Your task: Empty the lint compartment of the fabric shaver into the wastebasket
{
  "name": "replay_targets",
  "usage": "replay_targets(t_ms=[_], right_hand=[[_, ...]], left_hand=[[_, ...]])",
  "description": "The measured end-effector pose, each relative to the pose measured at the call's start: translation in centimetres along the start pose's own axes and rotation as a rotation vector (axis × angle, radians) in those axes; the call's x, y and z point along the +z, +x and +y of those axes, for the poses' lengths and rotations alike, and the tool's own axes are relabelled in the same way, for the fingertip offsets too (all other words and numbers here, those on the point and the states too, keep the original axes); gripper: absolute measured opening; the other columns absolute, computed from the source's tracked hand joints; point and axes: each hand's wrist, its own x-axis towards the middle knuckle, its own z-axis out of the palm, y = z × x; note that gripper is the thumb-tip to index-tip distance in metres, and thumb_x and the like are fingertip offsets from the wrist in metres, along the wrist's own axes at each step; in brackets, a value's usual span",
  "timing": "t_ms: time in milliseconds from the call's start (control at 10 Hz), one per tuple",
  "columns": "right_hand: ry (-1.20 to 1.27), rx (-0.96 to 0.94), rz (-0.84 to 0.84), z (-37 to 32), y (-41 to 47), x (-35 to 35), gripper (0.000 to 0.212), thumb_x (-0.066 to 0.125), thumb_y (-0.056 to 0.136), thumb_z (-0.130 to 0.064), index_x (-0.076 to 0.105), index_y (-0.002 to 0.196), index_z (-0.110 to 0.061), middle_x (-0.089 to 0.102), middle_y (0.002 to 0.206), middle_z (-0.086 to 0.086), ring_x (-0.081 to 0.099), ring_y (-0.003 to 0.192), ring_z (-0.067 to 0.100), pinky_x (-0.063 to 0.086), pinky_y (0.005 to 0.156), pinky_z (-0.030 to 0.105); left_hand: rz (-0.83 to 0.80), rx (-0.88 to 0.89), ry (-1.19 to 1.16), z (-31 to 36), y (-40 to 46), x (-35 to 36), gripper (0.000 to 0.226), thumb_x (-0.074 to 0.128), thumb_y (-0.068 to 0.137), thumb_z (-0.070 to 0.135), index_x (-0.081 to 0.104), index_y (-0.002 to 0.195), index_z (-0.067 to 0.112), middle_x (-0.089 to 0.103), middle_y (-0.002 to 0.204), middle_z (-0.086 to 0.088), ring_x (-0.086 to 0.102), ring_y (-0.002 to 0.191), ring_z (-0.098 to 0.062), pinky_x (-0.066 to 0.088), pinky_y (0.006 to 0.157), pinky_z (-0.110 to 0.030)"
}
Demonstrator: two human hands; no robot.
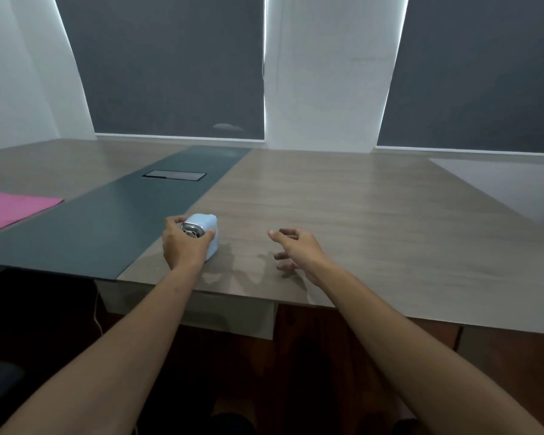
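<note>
Standing at a wide wood-grain surface (343,208) with a dark green inlay panel (113,221) down its left part, I have my left hand (182,246) closed round the pale blue fabric shaver (206,229), thumb on one side and fingers on the other. The shaver sits on the surface at the panel's right edge, near the front of the table, its shiny metal end turned toward me. My right hand (296,246) is off to the shaver's right, apart from it, fingers loosely spread and holding nothing, just above the wood as far as I can tell. A pink sheet (10,208) lies at the far left, well away from the shaver beyond the panel, and a closed cable hatch (174,175) is set into the panel behind it. No wastebasket is in sight. By my reckoning the job has barely begun: the shaver looks whole, its lint compartment not yet taken off, so opening it, finding the basket and tipping the fluff out all remain.
</note>
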Motion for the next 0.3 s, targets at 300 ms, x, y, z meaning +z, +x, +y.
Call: replay_targets(t_ms=[300], right_hand=[[-0.185,-0.099,0.156,0.2,0.2,-3.8,0.055,0.062,0.088,-0.046,0.054,0.131,-0.014,0.059,0.126,0.004,0.064,0.103,0.023,0.059,0.085,0.043]], left_hand=[[0.100,0.240,0.204,2.0,-0.8,0.3,0.078,0.076,0.067,0.049,0.051,0.131,0.012,0.053,0.139,-0.014,0.044,0.132,-0.033,0.030,0.113,-0.049]])
